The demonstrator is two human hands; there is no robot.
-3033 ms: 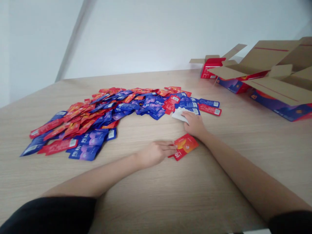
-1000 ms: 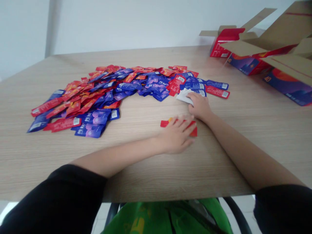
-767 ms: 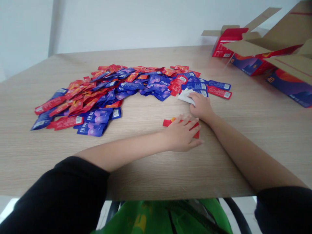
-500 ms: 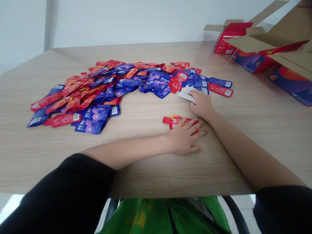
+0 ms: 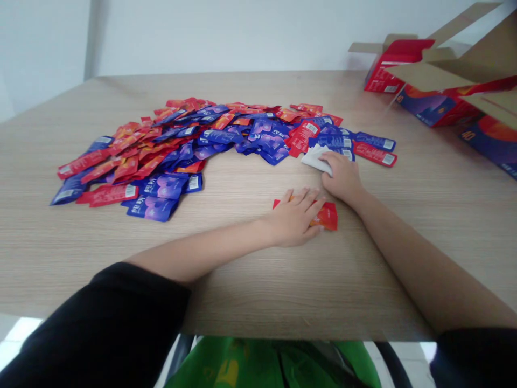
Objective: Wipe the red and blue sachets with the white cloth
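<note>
Spread flat, my left hand (image 5: 297,218) lies over a red and orange pouch (image 5: 328,216) on the table; the pouch's right end shows past my fingers, and its middle is covered. My right hand (image 5: 342,175) is closed on a folded white tissue (image 5: 317,158), whose loose edge fans out to the left. The tissue lies by the near side of some blue pouches (image 5: 333,141) and a red pouch (image 5: 305,136) showing its barcode. My right fingertips are partly hidden from view.
A curved heap of blue and red pouches (image 5: 161,143) stretches across the table (image 5: 226,291). At the right stand several opened cartons, among them a red one (image 5: 390,67) and a blue one (image 5: 432,105). A wall (image 5: 226,37) rises behind.
My left hand has slid left across the red pouch, covering its left part and baring its right end. My right hand keeps hold of the tissue. The camera view has shifted slightly.
</note>
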